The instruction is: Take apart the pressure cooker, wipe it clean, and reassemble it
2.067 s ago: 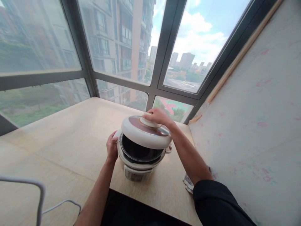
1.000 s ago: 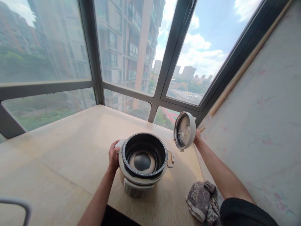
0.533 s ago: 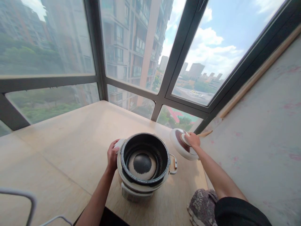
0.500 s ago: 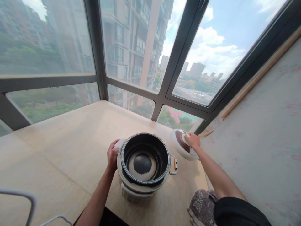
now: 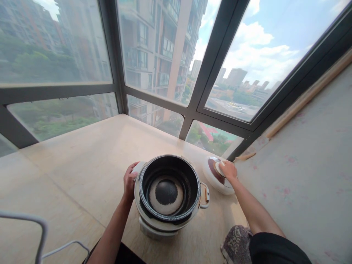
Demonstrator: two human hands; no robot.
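In the head view an electric pressure cooker [image 5: 158,231] stands uncovered on the pale ledge. Its dark inner pot [image 5: 166,192] is bare inside, with a worn, lighter ring on the bottom. My left hand [image 5: 130,179] is closed round the white handle on the cooker's left side. To the right of the cooker, my right hand [image 5: 228,170] grips the knob of the round white and brown lid [image 5: 216,179]. The lid is low over the ledge, near the wall; whether it touches the surface I cannot tell. A second handle [image 5: 205,196] juts out from the cooker's right side.
The pale stone ledge [image 5: 82,165] runs to dark-framed windows [image 5: 154,99]. At the lower right lies a grey-brown patterned cloth [image 5: 235,244]. A white cord [image 5: 41,227] loops at the lower left. A papered wall [image 5: 310,176] closes off the right.
My right hand has lowered the lid slightly, and the lid lies flatter. My left hand still holds the cooker's handle. The view has shifted a little.
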